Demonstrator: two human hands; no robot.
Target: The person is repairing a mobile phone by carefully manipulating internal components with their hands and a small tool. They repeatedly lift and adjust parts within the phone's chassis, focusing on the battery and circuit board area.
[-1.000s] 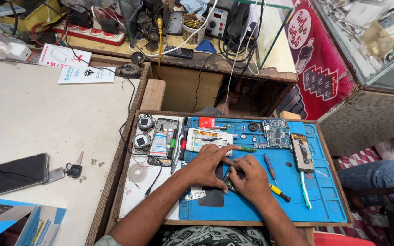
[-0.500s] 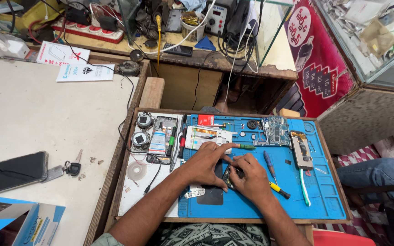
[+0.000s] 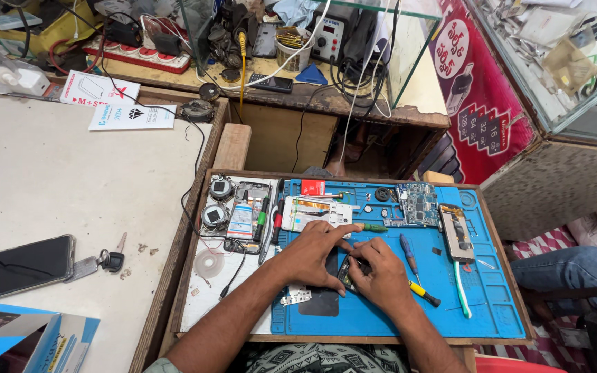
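Item in progress: left hand (image 3: 310, 254) and right hand (image 3: 380, 274) are pinching a small dark opened phone part (image 3: 348, 271) between them on the blue silicone work mat (image 3: 381, 318); green-tipped circuit board (image 3: 417, 205) and yellow-handled screwdriver (image 3: 424, 294) are lying loose just right of the grip, so reassembly is seemingly outstanding.

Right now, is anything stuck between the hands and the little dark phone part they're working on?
Nothing visible is. The left hand and right hand both rest right on the small dark part on the blue mat. The screwdrivers lie off to the right, clear of it.
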